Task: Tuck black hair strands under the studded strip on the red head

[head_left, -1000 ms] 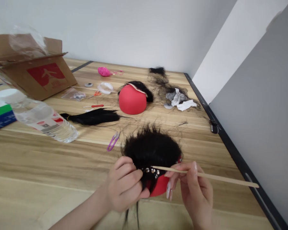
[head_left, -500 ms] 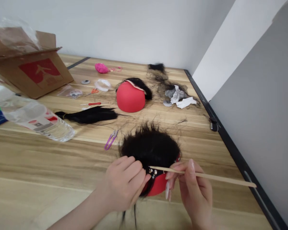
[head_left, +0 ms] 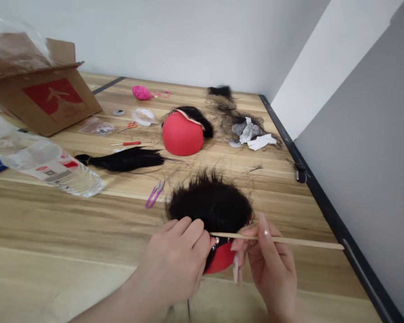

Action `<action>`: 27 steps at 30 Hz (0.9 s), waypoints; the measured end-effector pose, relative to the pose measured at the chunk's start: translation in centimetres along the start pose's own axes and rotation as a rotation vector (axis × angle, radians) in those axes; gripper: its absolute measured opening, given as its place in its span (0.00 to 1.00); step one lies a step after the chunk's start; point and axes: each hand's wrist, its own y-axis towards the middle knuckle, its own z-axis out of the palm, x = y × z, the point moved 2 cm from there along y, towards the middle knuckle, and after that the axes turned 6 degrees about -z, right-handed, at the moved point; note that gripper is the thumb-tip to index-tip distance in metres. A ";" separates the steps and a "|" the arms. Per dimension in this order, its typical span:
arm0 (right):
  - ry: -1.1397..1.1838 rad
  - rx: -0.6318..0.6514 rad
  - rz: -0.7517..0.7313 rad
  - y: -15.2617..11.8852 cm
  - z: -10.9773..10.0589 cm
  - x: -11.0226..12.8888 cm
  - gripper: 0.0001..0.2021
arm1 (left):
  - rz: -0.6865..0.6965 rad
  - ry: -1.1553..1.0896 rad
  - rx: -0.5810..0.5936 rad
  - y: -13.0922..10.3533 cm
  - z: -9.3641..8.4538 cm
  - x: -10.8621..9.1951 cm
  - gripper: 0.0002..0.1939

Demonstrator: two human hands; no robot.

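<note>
A red dome form (head_left: 221,262) covered with black hair (head_left: 210,204) sits on the wooden table near me. My left hand (head_left: 178,262) grips its near left side, fingers over a black strip with metal pins (head_left: 216,244). My right hand (head_left: 269,264) pinches a long thin wooden stick (head_left: 289,241), whose left tip touches the hair edge by the pins.
A second red dome (head_left: 182,134) with hair stands farther back. A black hair bundle (head_left: 124,160), purple snips (head_left: 154,195), a lying water bottle (head_left: 50,167), a cardboard box (head_left: 43,96), crumpled paper (head_left: 252,134) and loose hair lie around. The table's dark edge (head_left: 326,211) runs along the right.
My left hand has slid forward over the pinned strip, covering most pins. The stick has levelled out and its far end has drawn in a little.
</note>
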 end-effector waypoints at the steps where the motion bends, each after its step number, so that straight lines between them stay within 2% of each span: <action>1: 0.018 -0.009 0.019 0.1 0.0 0.0 0.15 | -0.004 0.006 0.005 0.0 0.0 0.0 0.10; 8: 0.058 -0.020 0.069 0.2 -0.2 -0.2 0.14 | 0.059 -0.039 0.010 -0.1 0.1 0.5 0.10; 16: 0.045 0.004 0.058 0.3 -0.7 -0.6 0.15 | 0.146 -0.069 -0.162 -0.5 0.4 1.3 0.15; 23: 0.050 0.000 0.038 0.5 -0.9 -0.8 0.14 | 0.271 -0.139 -0.313 -1.7 1.0 1.6 0.11; 27: 0.050 0.017 0.007 0.4 -0.8 -0.8 0.14 | 0.302 -0.179 -0.323 -2.5 0.6 1.0 0.14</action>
